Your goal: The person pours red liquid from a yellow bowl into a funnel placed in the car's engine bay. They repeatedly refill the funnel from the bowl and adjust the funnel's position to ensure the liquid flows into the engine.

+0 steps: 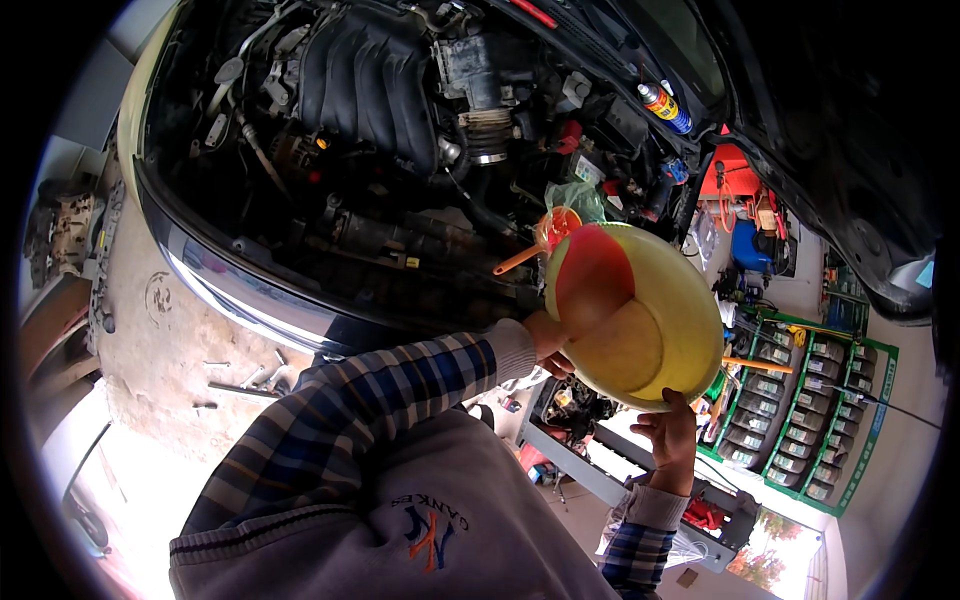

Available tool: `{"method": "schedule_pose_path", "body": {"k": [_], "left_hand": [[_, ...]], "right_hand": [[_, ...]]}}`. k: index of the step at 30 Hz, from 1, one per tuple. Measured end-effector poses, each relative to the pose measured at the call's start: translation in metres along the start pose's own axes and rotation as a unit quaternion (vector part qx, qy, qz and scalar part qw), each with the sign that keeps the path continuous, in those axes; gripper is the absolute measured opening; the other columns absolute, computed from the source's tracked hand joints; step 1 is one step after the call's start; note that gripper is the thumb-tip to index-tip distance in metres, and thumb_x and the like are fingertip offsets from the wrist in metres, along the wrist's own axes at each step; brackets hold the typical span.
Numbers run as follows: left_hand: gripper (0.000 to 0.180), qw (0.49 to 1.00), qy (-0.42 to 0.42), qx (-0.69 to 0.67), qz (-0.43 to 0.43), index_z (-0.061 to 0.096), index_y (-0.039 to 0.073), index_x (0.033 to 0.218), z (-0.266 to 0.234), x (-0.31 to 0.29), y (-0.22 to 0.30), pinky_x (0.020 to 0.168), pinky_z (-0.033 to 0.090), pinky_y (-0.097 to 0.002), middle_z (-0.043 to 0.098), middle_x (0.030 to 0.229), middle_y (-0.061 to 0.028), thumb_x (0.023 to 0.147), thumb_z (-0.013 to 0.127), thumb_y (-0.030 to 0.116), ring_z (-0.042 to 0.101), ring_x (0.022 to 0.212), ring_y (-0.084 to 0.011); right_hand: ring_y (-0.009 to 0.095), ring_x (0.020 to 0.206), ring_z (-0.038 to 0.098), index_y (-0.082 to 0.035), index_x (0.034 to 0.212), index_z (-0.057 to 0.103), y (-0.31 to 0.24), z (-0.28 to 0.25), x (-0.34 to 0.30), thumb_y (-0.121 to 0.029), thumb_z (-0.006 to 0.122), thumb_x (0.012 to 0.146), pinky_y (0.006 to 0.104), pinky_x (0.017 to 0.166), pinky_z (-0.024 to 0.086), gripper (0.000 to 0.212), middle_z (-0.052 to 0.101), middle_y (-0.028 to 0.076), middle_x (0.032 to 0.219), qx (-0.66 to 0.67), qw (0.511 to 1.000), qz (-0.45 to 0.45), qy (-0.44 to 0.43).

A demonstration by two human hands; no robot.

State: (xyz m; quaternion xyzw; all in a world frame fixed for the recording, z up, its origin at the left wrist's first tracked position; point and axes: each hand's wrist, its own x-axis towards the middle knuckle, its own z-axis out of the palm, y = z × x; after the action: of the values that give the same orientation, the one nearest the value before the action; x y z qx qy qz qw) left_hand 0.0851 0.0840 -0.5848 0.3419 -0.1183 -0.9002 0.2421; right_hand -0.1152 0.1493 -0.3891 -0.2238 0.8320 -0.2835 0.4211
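My left hand (546, 340) grips the near left rim of a yellow-green plastic basin (690, 310). Across from it, my right hand (668, 430) holds the lower right rim, thumb over the edge. The basin is tilted away toward the engine bay, and red liquid (596, 262) lies pooled at its far left side. Against that side is a round orange utensil (560, 226) with a straight handle (516, 261); the basin partly covers it, so its kind is unclear. Behind it shows crumpled, translucent greenish plastic (575, 202).
The open engine bay holds a black ribbed engine cover (368, 90) and a battery (585, 170). A spray can (665, 107) stands by the windshield. Several wrenches (250, 385) lie at lower left. A green rack (800, 410) and a grey cart (590, 460) stand to the right.
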Motion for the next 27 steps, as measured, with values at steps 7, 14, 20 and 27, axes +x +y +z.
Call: {"method": "schedule_pose_path", "body": {"k": [7, 14, 20, 27], "left_hand": [[0.033, 1.0, -0.006, 0.006, 0.006, 0.062, -0.007, 0.108, 0.004, -0.011, 0.006, 0.06, 0.063, -0.0481, 0.07, 0.092, -0.0218, 0.091, 0.06, 0.022, 0.074, 0.075, -0.0328], [0.035, 1.0, -0.003, -0.005, -0.005, 0.062, -0.007, 0.109, 0.002, -0.005, 0.004, 0.06, 0.063, -0.0487, 0.07, 0.092, -0.0219, 0.09, 0.061, 0.022, 0.073, 0.074, -0.0335], [0.035, 0.999, -0.014, 0.012, 0.032, 0.063, -0.007, 0.109, 0.004, -0.021, 0.016, 0.057, 0.063, -0.0471, 0.071, 0.09, -0.0211, 0.088, 0.062, 0.022, 0.073, 0.071, -0.0323], [0.038, 0.998, -0.012, 0.034, 0.057, 0.063, -0.004, 0.115, 0.007, -0.045, 0.034, 0.049, 0.062, -0.0401, 0.071, 0.09, -0.018, 0.087, 0.063, 0.022, 0.072, 0.065, -0.0267]], "right_hand": [[0.021, 0.058, 0.065, 0.002, 0.114, 0.055, -0.003, 0.001, -0.005, -0.03, 0.057, 0.093, 0.0387, 0.054, 0.059, 0.038, 0.066, 0.012, 0.078, -0.002, 1.0, -0.008, -0.001], [0.02, 0.057, 0.066, 0.002, 0.114, 0.055, -0.007, 0.001, -0.006, -0.029, 0.057, 0.093, 0.0385, 0.053, 0.06, 0.037, 0.067, 0.012, 0.078, 0.001, 1.0, -0.01, -0.004], [0.022, 0.06, 0.067, 0.005, 0.113, 0.056, -0.006, 0.002, -0.008, -0.026, 0.054, 0.095, 0.0379, 0.053, 0.06, 0.035, 0.069, 0.014, 0.082, 0.01, 1.0, -0.018, -0.003], [0.018, 0.059, 0.062, -0.003, 0.114, 0.055, 0.003, 0.002, -0.007, -0.026, 0.056, 0.094, 0.0388, 0.055, 0.057, 0.03, 0.065, 0.008, 0.081, 0.024, 1.0, -0.01, 0.002]]}}
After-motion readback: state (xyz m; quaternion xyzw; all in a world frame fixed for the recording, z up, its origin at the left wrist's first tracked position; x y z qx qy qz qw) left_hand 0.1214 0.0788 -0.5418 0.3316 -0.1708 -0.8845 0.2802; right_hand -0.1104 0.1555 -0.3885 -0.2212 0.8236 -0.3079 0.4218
